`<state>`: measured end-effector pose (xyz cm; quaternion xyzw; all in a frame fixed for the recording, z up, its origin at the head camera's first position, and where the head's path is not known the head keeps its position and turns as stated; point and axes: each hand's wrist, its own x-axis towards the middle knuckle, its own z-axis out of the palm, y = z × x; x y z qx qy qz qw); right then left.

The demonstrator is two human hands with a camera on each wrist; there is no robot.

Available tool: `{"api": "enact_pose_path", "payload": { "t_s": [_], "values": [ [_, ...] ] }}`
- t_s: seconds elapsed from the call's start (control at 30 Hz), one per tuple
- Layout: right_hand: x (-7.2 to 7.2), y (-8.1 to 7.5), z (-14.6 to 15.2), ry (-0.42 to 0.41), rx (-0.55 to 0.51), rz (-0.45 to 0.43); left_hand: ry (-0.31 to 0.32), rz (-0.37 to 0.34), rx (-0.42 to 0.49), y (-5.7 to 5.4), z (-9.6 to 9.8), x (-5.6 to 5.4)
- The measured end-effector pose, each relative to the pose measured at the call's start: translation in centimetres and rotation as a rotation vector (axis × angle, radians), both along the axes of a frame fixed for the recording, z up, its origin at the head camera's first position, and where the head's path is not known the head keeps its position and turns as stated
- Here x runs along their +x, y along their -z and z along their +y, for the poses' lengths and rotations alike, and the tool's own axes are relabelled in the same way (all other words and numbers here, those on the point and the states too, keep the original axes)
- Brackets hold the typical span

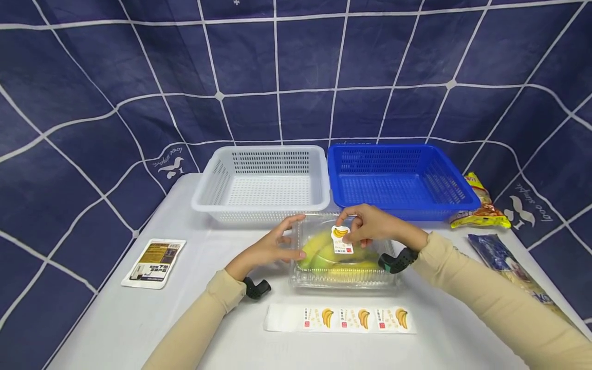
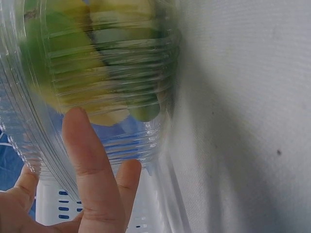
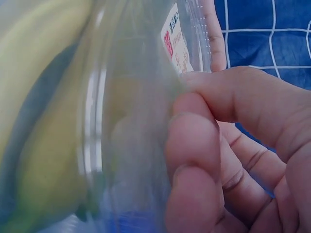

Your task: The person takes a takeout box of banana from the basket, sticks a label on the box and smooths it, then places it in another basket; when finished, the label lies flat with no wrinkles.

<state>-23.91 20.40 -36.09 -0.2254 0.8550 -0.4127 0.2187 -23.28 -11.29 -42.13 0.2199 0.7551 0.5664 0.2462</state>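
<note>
A clear plastic clamshell box point(image 1: 344, 280) with yellow-green bananas point(image 1: 319, 252) inside rests on the white table. My left hand point(image 1: 270, 250) is spread along its left side, thumb near the front and forefinger at the back rim. In the left wrist view, straight fingers point(image 2: 90, 160) touch the ribbed wall. Over the lid, my right hand point(image 1: 370, 224) holds a white banana label point(image 1: 343, 247) between thumb and forefinger. The label lies against the lid, and the right wrist view shows the thumb at its edge with the other fingers curled beneath.
A strip of banana labels point(image 1: 342, 318) lies in front of the box. Behind stand a white basket point(image 1: 261, 209) and a blue basket point(image 1: 404, 208). A flat white packet point(image 1: 154, 263) is at left; a yellow snack bag point(image 1: 481, 218) and a dark blue bag point(image 1: 504, 257) are at right.
</note>
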Motion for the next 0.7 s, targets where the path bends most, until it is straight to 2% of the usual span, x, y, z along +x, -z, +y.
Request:
{"api": "enact_pose_path", "payload": {
  "t_s": [0.2, 0.7],
  "values": [
    [-0.04, -0.09, 0.17, -0.004, -0.004, 0.0, 0.006, -0.004, -0.004, -0.17, 0.17, 0.03],
    [0.31, -0.72, 0.47, 0.095, -0.027, -0.033, 0.014, 0.0, 0.008, 0.05, 0.01, -0.16]
  ]
}}
